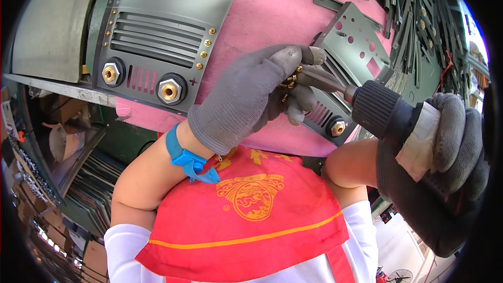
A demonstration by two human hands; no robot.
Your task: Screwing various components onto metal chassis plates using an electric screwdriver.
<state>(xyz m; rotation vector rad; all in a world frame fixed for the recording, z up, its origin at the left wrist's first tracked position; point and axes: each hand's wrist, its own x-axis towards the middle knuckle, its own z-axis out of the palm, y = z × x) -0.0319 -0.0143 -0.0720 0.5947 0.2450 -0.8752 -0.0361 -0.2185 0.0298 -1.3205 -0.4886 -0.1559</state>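
Note:
My left hand (238,91), in a grey glove, is closed around several small brass screws (290,81). Its thumb and fingers are around the tip of a black power screwdriver (380,107). The driver's body is wrapped by my right hand (448,149), also gloved, with pale tape under the fingers. To the left of my left hand lies a grey metal panel (157,5) with vent slots, small brass screws and two large brass connectors (169,91). Partly behind my hands and the driver is a similar grey panel (340,47), with a brass connector (337,127) at its near end.
A pink mat (267,13) covers the bench under the panels. Thin grey metal strips (411,31) are heaped at the far right. Stacked sheets (86,199) stand on shelving at lower left. A blue strap (187,161) circles my left wrist.

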